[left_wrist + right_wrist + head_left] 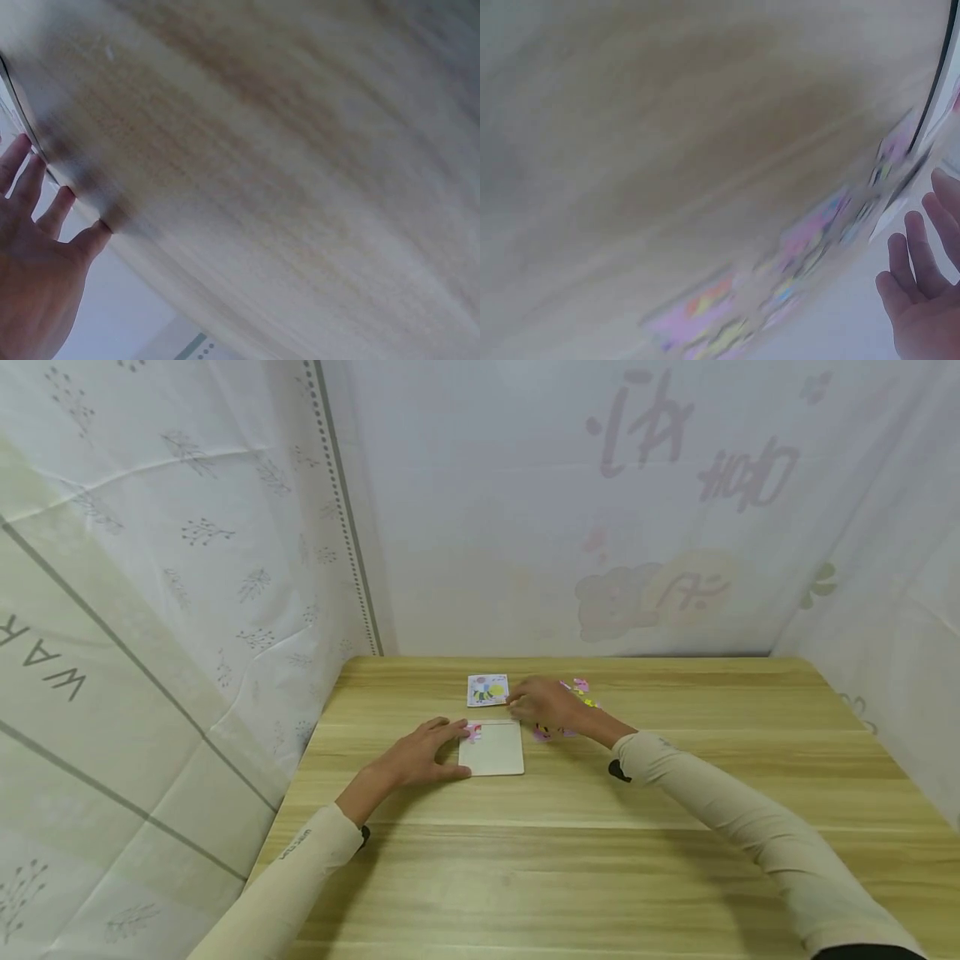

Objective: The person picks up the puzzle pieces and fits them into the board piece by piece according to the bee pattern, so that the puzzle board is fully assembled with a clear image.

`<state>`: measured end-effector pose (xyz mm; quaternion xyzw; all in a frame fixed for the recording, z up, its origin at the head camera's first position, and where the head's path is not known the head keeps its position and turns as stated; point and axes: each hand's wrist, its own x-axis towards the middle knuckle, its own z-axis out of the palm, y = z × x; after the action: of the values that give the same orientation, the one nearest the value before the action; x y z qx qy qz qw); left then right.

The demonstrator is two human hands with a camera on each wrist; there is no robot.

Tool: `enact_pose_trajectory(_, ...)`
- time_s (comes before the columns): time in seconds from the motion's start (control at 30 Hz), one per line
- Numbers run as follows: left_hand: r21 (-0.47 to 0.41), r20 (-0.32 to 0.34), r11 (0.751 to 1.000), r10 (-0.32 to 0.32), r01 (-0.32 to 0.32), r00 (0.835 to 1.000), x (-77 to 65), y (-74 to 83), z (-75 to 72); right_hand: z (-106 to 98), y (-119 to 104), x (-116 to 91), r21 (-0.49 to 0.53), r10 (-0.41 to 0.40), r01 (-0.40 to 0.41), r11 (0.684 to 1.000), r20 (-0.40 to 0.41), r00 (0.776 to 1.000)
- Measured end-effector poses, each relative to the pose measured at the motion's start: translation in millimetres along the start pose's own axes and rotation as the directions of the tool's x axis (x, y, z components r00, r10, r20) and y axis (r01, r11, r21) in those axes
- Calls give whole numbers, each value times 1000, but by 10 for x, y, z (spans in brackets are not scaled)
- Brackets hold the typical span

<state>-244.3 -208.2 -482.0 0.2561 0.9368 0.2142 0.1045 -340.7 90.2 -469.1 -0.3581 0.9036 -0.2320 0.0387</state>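
Note:
A square white puzzle board (497, 756) lies on the table, with a small pink and red puzzle piece (474, 733) in its upper left corner. My left hand (420, 756) rests at the board's left side, fingers spread, thumb near the lower corner and a fingertip beside the piece. Behind the board lies a printed picture card (487, 691). At the card's right edge my right hand (546, 702) reaches in with bent fingers; whether its fingertips pinch anything is hidden. Loose puzzle pieces (581, 685) lie around and partly under the right hand.
The wood-grain table (480, 877) runs back to a printed fabric curtain (480, 510), which also hangs along both sides. Several colourful puzzle pieces (697, 307) appear blurred on the table in the right wrist view.

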Motion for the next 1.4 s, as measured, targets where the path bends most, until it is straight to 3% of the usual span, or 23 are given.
enact_pose_trajectory(0.23, -13, -4, 1000, 1, -1, 1000, -30, 6, 2, -145, 219, -69, 11, 72, -72, 997, -27, 997)
enact_pose_trajectory(0.43, -10, -2, 1000, -12, 12, 1000, -54, 24, -10, -207, 386, -125, 42, 16, -13, 999, -72, 997)
enact_pose_trajectory(0.63, 2, -9, 1000, -10, 10, 1000, -41, 10, -4, -276, 537, -149, -47, -35, 30, 998, -114, 993)
enact_pose_trajectory(0.87, -1, 0, 1000, -16, 16, 1000, -42, 13, -4, -350, 610, -202, -71, 60, -67, 995, -107, 993)
enact_pose_trajectory(1.1, -8, -8, 1000, -17, 16, 1000, -39, 11, -2, -352, 720, -223, -105, 32, -42, 994, -101, 994)
enact_pose_trajectory(1.4, 9, -11, 1000, 2, -2, 1000, -3, 23, -2, -349, 740, -184, -42, 112, -113, 993, -19, 994)
